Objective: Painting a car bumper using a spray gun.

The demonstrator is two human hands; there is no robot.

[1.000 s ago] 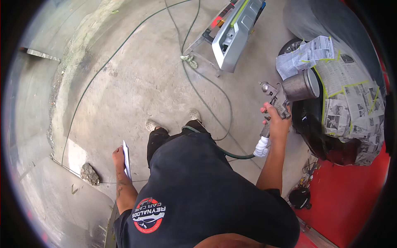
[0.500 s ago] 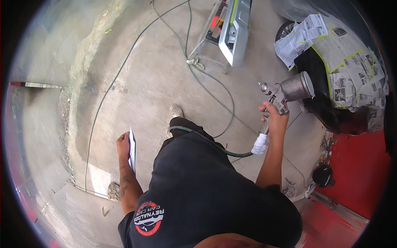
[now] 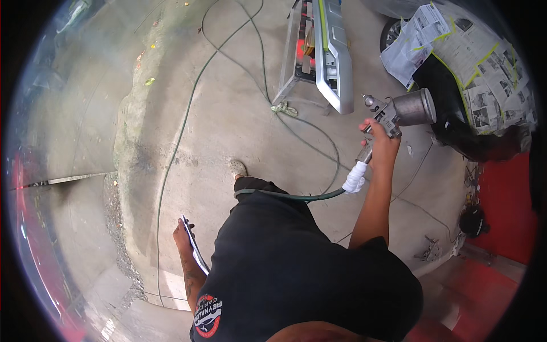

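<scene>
A metal spray gun (image 3: 389, 117) with a grey cup is in my right hand (image 3: 384, 142), held out to the right with my fingers round its handle. White cloth (image 3: 355, 178) wraps the joint below the handle, where a dark green hose (image 3: 319, 197) runs on across my front. At my left side, my left hand (image 3: 183, 236) grips a thin white sheet (image 3: 196, 251), seen almost edge-on. Whether it is paper or something stiffer, I cannot tell. The silver car bumper (image 3: 341, 74) ahead stands apart from both hands.
A metal stand (image 3: 288, 68) carries the bumper. Hose loops (image 3: 191, 102) lie over the concrete floor (image 3: 222, 125). To the right is a car part covered with taped newspaper (image 3: 487, 74), beside a red panel (image 3: 504, 199). A rough ledge (image 3: 128, 114) runs along the left.
My left hand has moved lower and back toward my body, and the sheet now slants. My right hand keeps the spray gun at about the same place. The whole view has shifted slightly.
</scene>
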